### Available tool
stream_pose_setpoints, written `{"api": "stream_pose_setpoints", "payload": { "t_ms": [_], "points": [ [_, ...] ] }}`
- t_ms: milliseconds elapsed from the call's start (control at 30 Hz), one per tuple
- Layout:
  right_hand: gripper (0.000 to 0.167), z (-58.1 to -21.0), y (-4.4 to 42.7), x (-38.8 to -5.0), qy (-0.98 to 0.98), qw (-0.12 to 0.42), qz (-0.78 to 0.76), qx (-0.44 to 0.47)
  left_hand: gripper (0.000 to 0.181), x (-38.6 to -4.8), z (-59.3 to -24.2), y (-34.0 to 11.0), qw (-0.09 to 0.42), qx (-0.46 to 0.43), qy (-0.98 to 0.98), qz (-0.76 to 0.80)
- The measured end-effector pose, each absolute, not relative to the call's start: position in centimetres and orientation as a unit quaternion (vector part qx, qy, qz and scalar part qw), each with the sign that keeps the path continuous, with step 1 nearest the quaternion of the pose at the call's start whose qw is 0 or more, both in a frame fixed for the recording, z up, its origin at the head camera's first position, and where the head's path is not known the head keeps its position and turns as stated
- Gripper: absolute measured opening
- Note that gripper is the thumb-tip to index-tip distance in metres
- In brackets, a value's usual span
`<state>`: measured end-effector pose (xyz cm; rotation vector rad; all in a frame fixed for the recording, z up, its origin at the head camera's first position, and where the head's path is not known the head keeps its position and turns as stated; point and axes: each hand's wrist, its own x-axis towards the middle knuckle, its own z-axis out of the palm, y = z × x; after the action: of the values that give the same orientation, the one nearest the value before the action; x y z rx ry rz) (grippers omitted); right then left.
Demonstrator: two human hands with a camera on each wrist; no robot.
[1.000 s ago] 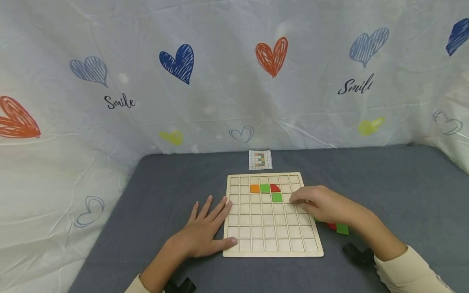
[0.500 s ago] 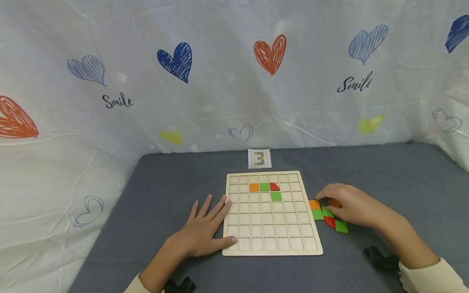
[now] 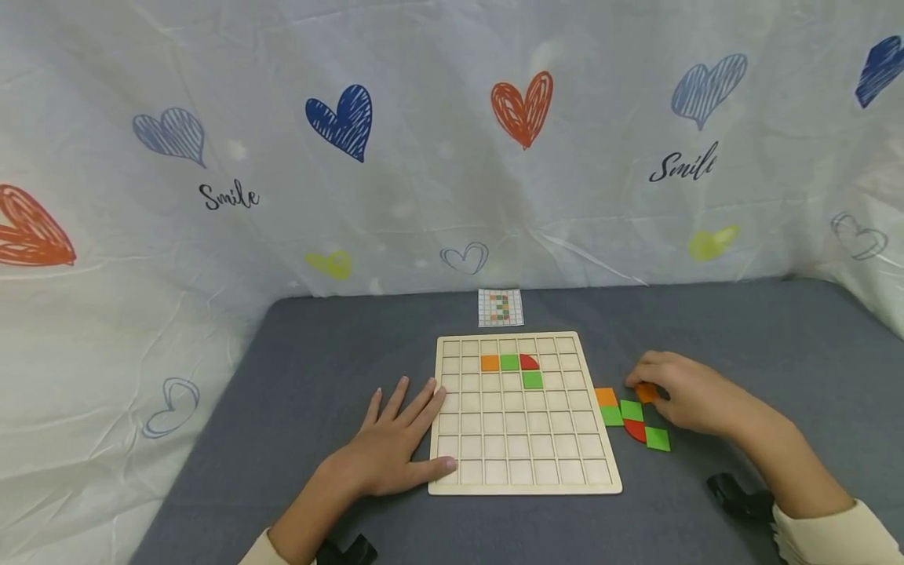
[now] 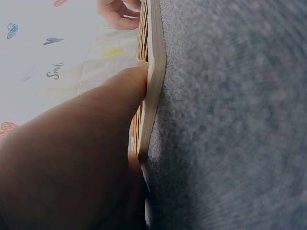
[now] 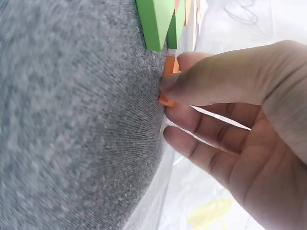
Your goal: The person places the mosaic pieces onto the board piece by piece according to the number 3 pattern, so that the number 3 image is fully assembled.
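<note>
A wooden grid board (image 3: 519, 447) lies on the grey cloth. In its upper rows sit an orange square tile (image 3: 490, 363), a green square tile (image 3: 509, 362), a red quarter-circle tile (image 3: 528, 362) and, below that, another green tile (image 3: 533, 380). My left hand (image 3: 388, 455) rests with spread fingers at the board's left edge, its thumb on the corner. To the right of the board, my right hand (image 3: 692, 396) pinches an orange tile (image 5: 171, 64) between thumb and fingers, low at the cloth. Whether the tile is lifted I cannot tell.
Several loose tiles lie between the board and my right hand: an orange one (image 3: 605, 396), green ones (image 3: 657, 439) and a red quarter-circle (image 3: 635, 431). A small printed pattern card (image 3: 501, 308) lies behind the board. A white curtain (image 3: 424, 180) with hearts hangs behind the table.
My right hand has moved from the board's right side out to the loose tiles, then slightly further right, where it now pinches an orange tile. The left hand has stayed in place.
</note>
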<state>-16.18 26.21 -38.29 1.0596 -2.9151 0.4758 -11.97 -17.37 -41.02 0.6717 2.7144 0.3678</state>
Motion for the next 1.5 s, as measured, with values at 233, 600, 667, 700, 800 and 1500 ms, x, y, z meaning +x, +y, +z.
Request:
{"api": "stream_pose_setpoints", "payload": {
  "t_ms": [233,600,667,700,800,1500],
  "points": [
    [0.027,-38.4,25.9,-16.2,-0.937,-0.010,0.154,0.314,0.097,-11.8,-40.6,-17.3,0.163,0.237,0.948,0.135],
    [0.025,-38.7,26.1,-16.3,-0.932,-0.003,0.166,0.323,0.096,-11.7,-40.5,-17.2,0.159,0.240,0.947,0.145],
    [0.026,-38.7,26.1,-16.3,-0.929,-0.003,0.170,0.328,0.097,-11.8,-40.7,-17.2,0.159,0.238,0.948,0.140],
    [0.026,-38.7,26.0,-16.3,-0.928,-0.005,0.172,0.329,0.097,-11.8,-40.7,-17.2,0.160,0.237,0.948,0.139],
    [0.025,-38.5,25.9,-16.3,-0.926,-0.005,0.176,0.335,0.098,-11.9,-41.0,-17.3,0.162,0.235,0.949,0.133],
    [0.028,-37.6,24.2,-16.5,-0.908,0.006,0.200,0.368,0.097,-11.9,-40.8,-17.3,0.153,0.242,0.948,0.140]
  ]
}}
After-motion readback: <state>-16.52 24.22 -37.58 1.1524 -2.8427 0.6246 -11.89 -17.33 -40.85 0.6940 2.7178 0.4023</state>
